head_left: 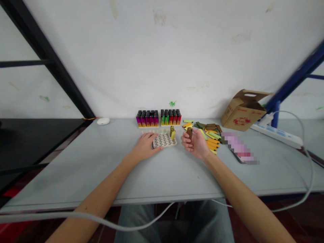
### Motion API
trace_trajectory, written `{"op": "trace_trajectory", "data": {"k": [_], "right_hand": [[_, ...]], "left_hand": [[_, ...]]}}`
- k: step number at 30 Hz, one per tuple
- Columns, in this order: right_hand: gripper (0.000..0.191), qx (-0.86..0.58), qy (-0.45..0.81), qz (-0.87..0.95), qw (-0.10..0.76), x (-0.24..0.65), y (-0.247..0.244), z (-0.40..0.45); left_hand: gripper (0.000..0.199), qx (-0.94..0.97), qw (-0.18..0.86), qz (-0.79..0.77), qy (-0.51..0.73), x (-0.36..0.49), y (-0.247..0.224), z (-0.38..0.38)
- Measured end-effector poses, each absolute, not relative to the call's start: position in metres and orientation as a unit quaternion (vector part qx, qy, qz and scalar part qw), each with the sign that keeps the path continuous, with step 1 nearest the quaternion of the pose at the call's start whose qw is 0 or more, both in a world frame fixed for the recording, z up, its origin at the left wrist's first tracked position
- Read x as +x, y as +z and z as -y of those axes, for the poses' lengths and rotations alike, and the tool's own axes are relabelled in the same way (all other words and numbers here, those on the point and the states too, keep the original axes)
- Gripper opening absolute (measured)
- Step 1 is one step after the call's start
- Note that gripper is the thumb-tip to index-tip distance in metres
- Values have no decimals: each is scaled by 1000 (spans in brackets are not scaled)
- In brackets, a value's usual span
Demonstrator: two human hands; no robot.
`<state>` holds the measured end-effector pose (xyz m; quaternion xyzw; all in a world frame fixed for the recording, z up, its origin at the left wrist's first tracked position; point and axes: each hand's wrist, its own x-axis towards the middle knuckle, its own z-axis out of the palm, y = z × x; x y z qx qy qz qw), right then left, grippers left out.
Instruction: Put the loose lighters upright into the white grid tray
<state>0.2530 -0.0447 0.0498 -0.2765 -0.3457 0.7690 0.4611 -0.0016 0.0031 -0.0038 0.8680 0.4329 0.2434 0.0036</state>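
On the grey table before me, the left hand [145, 147] grips the white tray [168, 145] by its end, the right hand [195, 143] closes around a brown lighter [189, 133] beside it, and good work, I believe, needs both very steady

Counted 2 hands: left hand [146, 145], right hand [196, 143]. Lighter blocks were 2: purple block [147, 119], green-red block [171, 118]; units packed too tight to tally. Holed tray [162, 140] was 1; its upright lighters [172, 133] overlapped, no firm number. Brown lighter [189, 132] was 1. Loose pile [212, 145] was 1, too jumbled to count. Carton [245, 118], phone [238, 146], power strip [278, 135], white case [103, 121]: 1 each.
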Motion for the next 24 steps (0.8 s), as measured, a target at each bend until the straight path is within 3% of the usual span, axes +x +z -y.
{"op": "trace_trajectory", "data": {"k": [24], "right_hand": [[27, -297, 731, 380, 483, 248, 48, 45]], "left_hand": [[64, 865, 13, -438, 244, -1, -2, -2]]}}
